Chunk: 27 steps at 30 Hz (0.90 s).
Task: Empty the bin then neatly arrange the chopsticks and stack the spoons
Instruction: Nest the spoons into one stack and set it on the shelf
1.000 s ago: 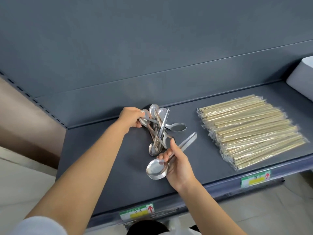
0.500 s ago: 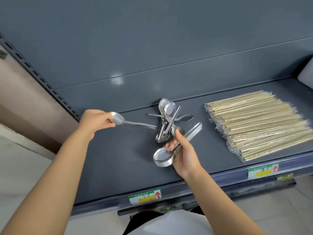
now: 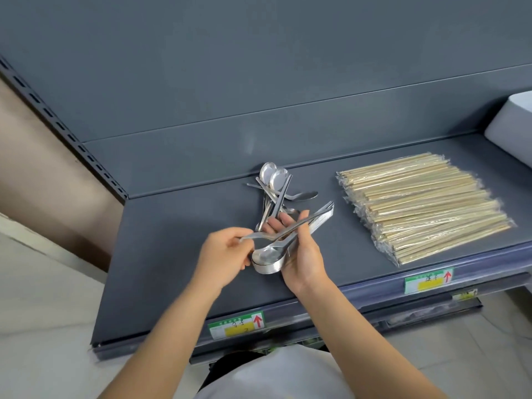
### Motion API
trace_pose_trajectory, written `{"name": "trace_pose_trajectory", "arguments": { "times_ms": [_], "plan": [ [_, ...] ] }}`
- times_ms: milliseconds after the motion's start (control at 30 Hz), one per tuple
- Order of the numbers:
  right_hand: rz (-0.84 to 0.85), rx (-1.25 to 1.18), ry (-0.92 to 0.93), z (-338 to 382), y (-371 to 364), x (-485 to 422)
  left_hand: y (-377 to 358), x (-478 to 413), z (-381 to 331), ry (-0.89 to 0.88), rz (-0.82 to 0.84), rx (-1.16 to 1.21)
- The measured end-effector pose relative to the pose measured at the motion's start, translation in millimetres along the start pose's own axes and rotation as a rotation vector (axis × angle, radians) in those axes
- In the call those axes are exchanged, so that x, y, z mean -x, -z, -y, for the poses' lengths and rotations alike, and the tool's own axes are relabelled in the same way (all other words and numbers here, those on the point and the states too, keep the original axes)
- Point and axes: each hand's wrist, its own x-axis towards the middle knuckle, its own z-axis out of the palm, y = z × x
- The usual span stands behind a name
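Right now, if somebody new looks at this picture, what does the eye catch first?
The two hands in the middle: the right hand holds a nested stack of spoons, the left hand holds a single spoon against it. Behind them lies a loose heap of spoons; at right, a pile of wrapped chopsticks.

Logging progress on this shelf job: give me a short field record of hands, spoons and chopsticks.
left hand: holds one spoon at the stack
right hand: grips a nested spoon stack
loose spoons: tangled pile on the shelf, behind both hands
chopsticks: wrapped, in a neat row, right of the spoons
stage: stacking not finished
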Motion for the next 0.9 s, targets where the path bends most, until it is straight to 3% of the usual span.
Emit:
{"name": "trace_pose_trajectory", "arguments": {
  "times_ms": [233, 333, 500, 567, 633, 733, 900],
  "plan": [
    [-0.103, -0.031, 0.010, -0.9, -1.1, -4.4, -11.4, 12.0, 0.2, -0.215, -0.071, -0.414],
    [-0.141, -0.111, -0.006, 2.0, -4.2, -4.6, -16.3, 15.5, 3.9, -0.235, -0.061, -0.463],
    [-0.147, -0.141, -0.035, 3.1, -5.1, -5.3, -25.0, 17.0, 9.1, -0.117, -0.035, -0.210],
    [-0.147, -0.162, -0.033, 3.7, -5.3, -5.7, -29.3, 16.5, 10.6, -0.161, -0.054, -0.132],
    [-0.161, -0.163, -0.043, 5.0, -5.8, -6.3, -32.9, 16.5, 9.5, -0.205, -0.072, -0.089],
    [-0.182, -0.179, -0.064, 6.5, -3.9, -8.0, -40.0, 15.0, 9.1, -0.124, -0.083, -0.028],
    [-0.079, -0.247, -0.062, 8.3, -3.7, -4.0, -47.6, 12.4, 12.0, -0.081, -0.099, -0.003]
  ]
}}
